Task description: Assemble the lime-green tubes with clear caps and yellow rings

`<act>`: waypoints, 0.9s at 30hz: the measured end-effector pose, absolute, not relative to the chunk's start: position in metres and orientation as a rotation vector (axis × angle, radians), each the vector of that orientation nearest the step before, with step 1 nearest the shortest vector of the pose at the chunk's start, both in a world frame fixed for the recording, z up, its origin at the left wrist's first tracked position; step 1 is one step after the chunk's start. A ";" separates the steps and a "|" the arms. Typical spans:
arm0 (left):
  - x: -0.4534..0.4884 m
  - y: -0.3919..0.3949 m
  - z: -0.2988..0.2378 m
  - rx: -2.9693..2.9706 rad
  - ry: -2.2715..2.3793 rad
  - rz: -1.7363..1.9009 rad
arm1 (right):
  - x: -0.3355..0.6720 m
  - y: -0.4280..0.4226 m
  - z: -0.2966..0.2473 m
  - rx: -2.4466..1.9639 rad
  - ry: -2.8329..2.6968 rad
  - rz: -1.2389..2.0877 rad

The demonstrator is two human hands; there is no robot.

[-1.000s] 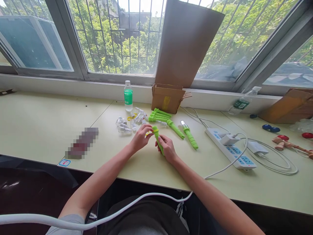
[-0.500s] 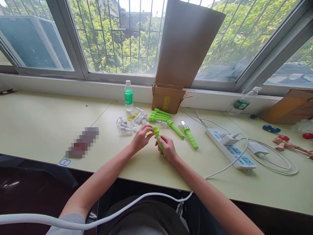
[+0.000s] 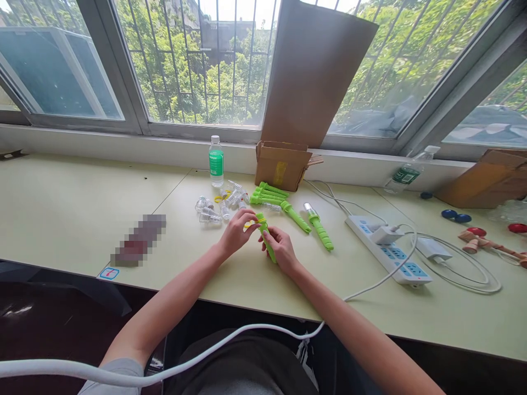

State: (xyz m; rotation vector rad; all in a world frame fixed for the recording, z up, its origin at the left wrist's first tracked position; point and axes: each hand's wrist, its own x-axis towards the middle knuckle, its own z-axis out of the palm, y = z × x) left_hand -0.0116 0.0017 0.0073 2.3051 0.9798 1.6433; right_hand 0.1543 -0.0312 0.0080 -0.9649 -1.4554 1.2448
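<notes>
My right hand [image 3: 281, 246] is wrapped round a green plastic handle [image 3: 264, 227], which tilts with its threaded end up and to the left. At that end my left hand [image 3: 237, 231] pinches a yellow ring [image 3: 249, 224], partly hidden by the fingers. Just beyond my hands lie several green handles [image 3: 269, 193] in a pile, and a loose green handle [image 3: 297, 218] points toward the right. Another green handle with a clear tip [image 3: 319, 227] rests farther right. Several clear plastic pieces [image 3: 209, 215] are scattered past my left hand, with more yellow rings [image 3: 220, 199] among them.
A water bottle [image 3: 216, 162] and a small cardboard box [image 3: 282, 164] stand at the back. To the right is a power strip [image 3: 389, 252] with chargers and cables. A wooden toy [image 3: 492, 247] lies at far right. A white cable [image 3: 206, 341] crosses in front of my body.
The green handle has shifted slightly in my right hand, and its threaded end sits a little more to the left. The left hand keeps its pinch beside it.
</notes>
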 end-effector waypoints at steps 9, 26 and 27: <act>-0.012 0.000 0.008 2.335 0.996 1.616 | 0.155 -0.031 0.006 -0.983 -1.460 1.283; -0.008 -0.005 0.010 2.266 0.928 1.638 | 0.157 -0.030 0.009 -0.952 -1.385 1.382; -0.008 -0.005 0.010 2.261 0.927 1.632 | 0.157 -0.030 0.009 -0.948 -1.384 1.383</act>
